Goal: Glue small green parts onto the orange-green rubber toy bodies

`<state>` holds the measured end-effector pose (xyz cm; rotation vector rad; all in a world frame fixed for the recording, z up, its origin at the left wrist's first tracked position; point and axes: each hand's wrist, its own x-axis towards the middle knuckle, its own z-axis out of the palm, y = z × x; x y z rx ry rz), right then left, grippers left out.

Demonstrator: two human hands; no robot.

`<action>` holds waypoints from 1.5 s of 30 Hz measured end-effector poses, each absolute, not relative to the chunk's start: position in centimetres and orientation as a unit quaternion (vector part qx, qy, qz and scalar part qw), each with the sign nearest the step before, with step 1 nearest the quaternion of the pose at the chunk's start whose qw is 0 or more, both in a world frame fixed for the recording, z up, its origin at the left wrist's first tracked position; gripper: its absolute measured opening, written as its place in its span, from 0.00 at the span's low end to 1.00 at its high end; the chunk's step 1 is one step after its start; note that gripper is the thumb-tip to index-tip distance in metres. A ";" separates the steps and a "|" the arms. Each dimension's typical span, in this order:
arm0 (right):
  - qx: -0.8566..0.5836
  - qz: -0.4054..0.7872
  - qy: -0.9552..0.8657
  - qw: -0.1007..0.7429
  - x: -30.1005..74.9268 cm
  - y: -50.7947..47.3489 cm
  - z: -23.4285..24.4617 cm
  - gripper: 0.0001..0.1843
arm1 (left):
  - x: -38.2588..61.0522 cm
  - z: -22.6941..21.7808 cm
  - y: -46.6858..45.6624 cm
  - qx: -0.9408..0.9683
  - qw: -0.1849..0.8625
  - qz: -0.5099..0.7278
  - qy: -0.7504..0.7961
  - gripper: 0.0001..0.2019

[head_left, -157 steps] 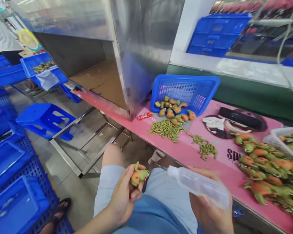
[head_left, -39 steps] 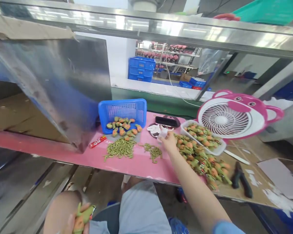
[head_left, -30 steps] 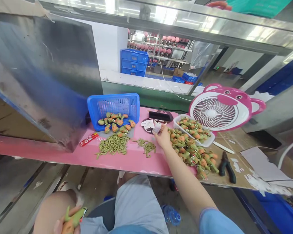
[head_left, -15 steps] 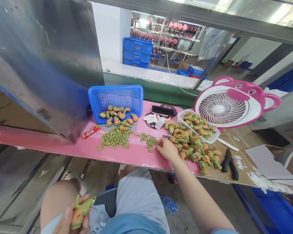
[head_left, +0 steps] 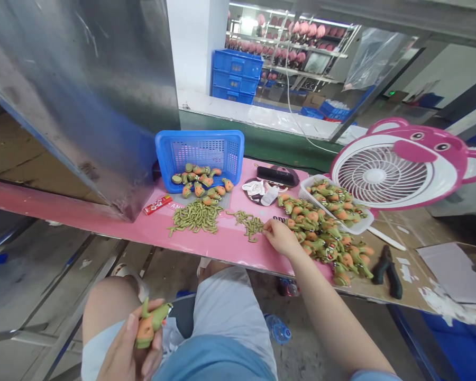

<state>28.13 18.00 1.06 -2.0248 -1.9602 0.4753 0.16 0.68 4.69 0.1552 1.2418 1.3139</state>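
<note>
Pink table (head_left: 222,248) under the right hand (head_left: 280,238), figure pile (head_left: 321,238) just right of its fingers, bigger heap of green bits (head_left: 196,218) well left of them, past the small heap (head_left: 250,225) whose right edge sits at the fingertips. Left hand (head_left: 133,341), farther from the heaps, over the lap (head_left: 230,301), has thumb and fingers round one figure (head_left: 146,330), orange and green, snout aimed away and rightward. Bits are thin, curved, dull green, long axes mixed; right fingers narrow, can't tell if holding one.
</note>
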 end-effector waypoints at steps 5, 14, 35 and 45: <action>-0.639 0.183 -0.695 0.275 26.5 15.9 2.9 0.05 | 1.0 6.4 1.1 0.027 0.697 0.539 0.473 0.17; -0.198 0.373 -0.803 0.421 17.0 9.6 8.2 0.05 | 2.1 7.5 1.6 0.066 0.753 0.506 0.416 0.19; -0.142 0.369 -0.854 0.340 15.7 9.6 7.1 0.07 | 2.4 7.3 1.4 0.054 0.768 0.436 0.466 0.22; -0.164 0.488 -0.811 0.278 16.2 9.8 7.4 0.10 | 2.4 7.0 1.3 0.032 0.789 0.423 0.444 0.23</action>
